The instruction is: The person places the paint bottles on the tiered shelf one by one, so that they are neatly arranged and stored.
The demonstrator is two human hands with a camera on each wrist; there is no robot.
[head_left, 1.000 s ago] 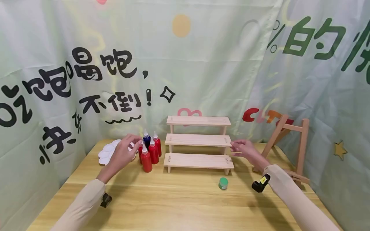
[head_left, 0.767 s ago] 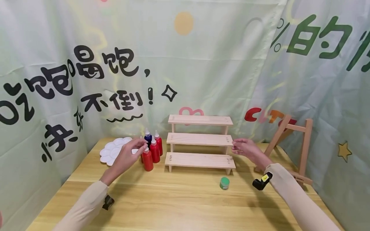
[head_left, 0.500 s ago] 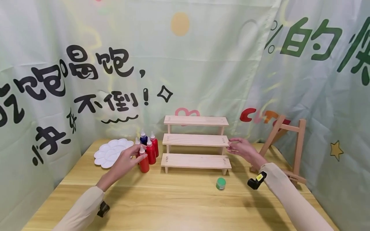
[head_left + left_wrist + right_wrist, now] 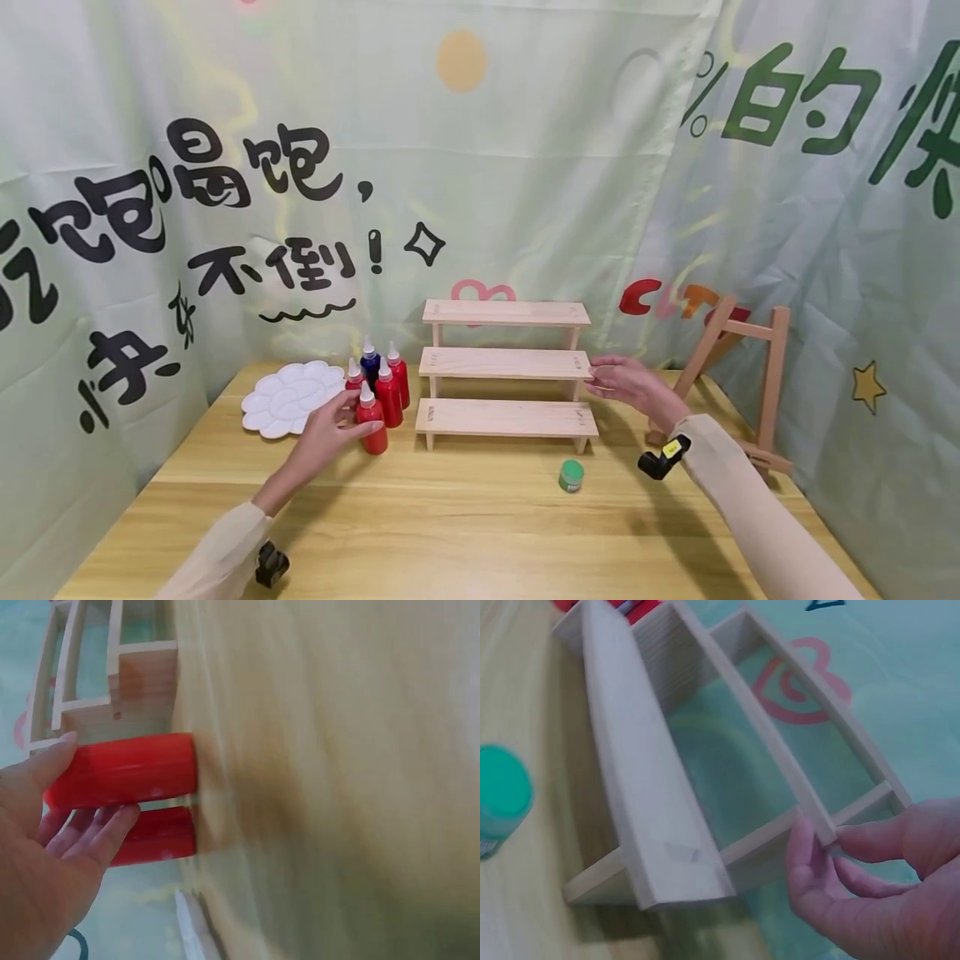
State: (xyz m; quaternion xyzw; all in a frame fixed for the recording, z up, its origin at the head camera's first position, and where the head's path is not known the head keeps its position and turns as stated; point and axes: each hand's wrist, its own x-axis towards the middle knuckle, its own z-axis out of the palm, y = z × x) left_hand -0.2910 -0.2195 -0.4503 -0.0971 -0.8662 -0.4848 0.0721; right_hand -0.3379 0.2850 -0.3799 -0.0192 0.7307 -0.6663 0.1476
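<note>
My left hand (image 4: pixel 322 437) holds the front red paint bottle (image 4: pixel 372 429) near its upper part. In the left wrist view the thumb lies on one side of that bottle and the fingers on the other. Just behind it stand more red bottles (image 4: pixel 388 398) and a dark blue one (image 4: pixel 371 364), all with white nozzle tips. My right hand (image 4: pixel 630 387) pinches the right end of the middle board of a three-tier wooden shelf (image 4: pixel 506 417). Thumb and fingers sit on either side of the board's end in the right wrist view.
A white flower-shaped palette (image 4: pixel 288 400) lies left of the bottles. In front of the shelf is a small jar (image 4: pixel 572 476) with a green lid. At the right stands a wooden easel (image 4: pixel 772 383). A printed cloth (image 4: pixel 540 167) hangs behind the table (image 4: pixel 450 525).
My left hand has come down from above the bottles and taken hold of the front red one. The right hand stays at the shelf's middle board; the view has shifted slightly.
</note>
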